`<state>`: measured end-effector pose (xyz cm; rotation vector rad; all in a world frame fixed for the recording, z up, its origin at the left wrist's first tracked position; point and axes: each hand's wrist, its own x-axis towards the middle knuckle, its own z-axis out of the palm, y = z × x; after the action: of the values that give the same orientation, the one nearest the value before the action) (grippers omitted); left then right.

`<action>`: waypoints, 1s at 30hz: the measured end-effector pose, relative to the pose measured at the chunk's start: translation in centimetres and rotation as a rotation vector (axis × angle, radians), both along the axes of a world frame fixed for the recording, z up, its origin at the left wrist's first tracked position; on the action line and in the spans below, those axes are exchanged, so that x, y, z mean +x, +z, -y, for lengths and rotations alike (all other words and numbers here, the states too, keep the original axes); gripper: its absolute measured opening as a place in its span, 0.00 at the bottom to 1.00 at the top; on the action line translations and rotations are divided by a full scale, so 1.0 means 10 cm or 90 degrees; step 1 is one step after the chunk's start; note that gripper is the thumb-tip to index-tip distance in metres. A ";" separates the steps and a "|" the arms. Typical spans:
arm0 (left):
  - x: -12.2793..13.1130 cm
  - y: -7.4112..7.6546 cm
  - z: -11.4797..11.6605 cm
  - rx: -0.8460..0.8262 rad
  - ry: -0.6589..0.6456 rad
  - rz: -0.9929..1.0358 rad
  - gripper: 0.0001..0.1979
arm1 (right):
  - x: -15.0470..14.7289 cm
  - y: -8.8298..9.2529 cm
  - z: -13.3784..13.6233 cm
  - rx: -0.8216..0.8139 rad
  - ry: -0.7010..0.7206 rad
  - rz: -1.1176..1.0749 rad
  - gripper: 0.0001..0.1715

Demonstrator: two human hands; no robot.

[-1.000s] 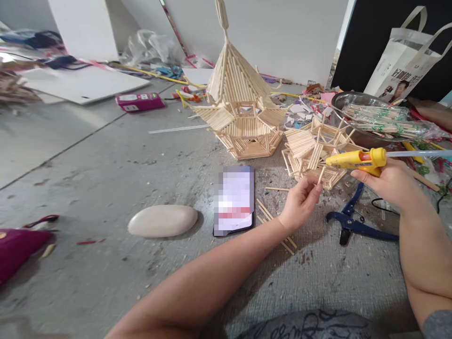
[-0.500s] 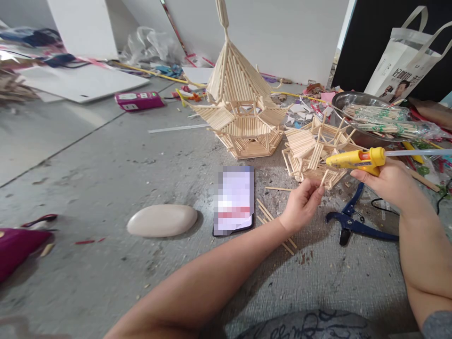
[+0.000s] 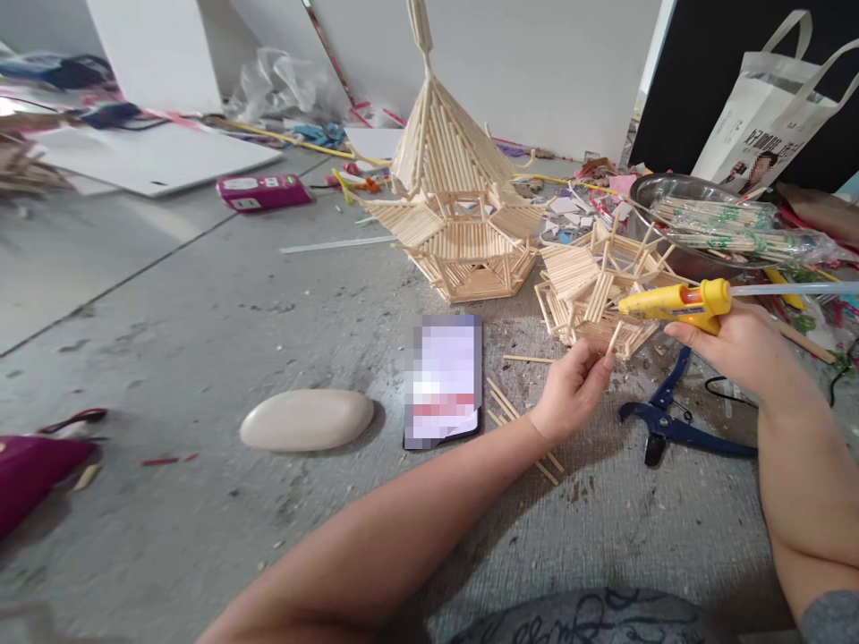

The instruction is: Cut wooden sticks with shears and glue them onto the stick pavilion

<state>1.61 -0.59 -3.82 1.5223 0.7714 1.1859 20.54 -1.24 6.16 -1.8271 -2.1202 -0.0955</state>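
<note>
On the grey floor (image 3: 167, 358), 1 smartphone (image 3: 444, 380) lies screen up, its display blurred out. To its left, just apart, rests a smooth off-white oval case (image 3: 307, 419). Farther back are a magenta power strip (image 3: 263, 192), a flat white board (image 3: 161, 156) and a crumpled clear plastic bag (image 3: 275, 85). At far right, a white tote bag (image 3: 752, 125) with 2 handles stands tilted before a black panel (image 3: 698, 72).

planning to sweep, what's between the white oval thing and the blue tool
In the head view: a phone, some loose sticks and the left hand.
</note>
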 end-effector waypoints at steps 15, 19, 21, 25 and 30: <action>0.00 0.00 0.00 -0.010 -0.001 0.006 0.11 | -0.02 0.02 0.01 -0.011 -0.006 0.011 0.25; 0.00 0.00 0.00 -0.017 -0.002 0.004 0.11 | -0.01 0.02 0.01 -0.007 0.007 0.010 0.25; 0.00 0.00 0.00 -0.019 -0.001 0.002 0.11 | -0.01 0.02 0.01 -0.004 0.009 0.013 0.24; 0.00 0.01 0.00 -0.022 -0.004 0.004 0.11 | -0.01 0.02 0.01 -0.001 0.009 0.016 0.23; 0.00 0.02 0.00 -0.019 -0.010 0.020 0.10 | -0.01 0.02 0.01 -0.011 0.006 0.027 0.23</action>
<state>1.62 -0.64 -3.59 1.4783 0.7520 1.1796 20.47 -1.37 6.41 -1.8410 -2.1647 -0.1143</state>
